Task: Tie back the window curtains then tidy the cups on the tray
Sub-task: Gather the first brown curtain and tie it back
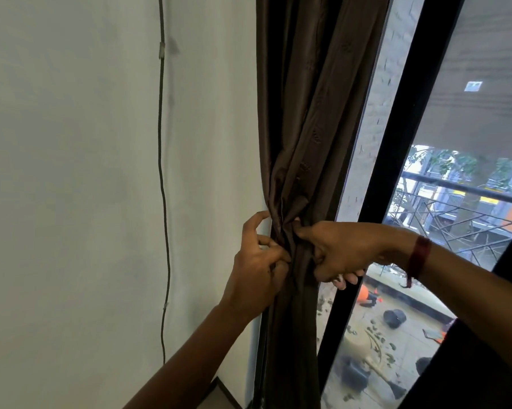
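Note:
A dark brown curtain (307,98) hangs gathered into a narrow bunch between the white wall and the window. My left hand (257,270) grips the bunch from the left at its pinched waist, with the index finger lifted against the wall's edge. From the right, my right hand (340,252) grips the same waist, its thumb pressed into the folds and its fingers curled round the fabric. Any tie band is hidden among the folds and fingers. No tray or cups are in view.
The white wall (86,172) fills the left, with a thin cable (161,172) clipped down it. A black window frame (396,160) runs diagonally right of the curtain. Through the glass lie a balcony railing (467,187) and the ground below.

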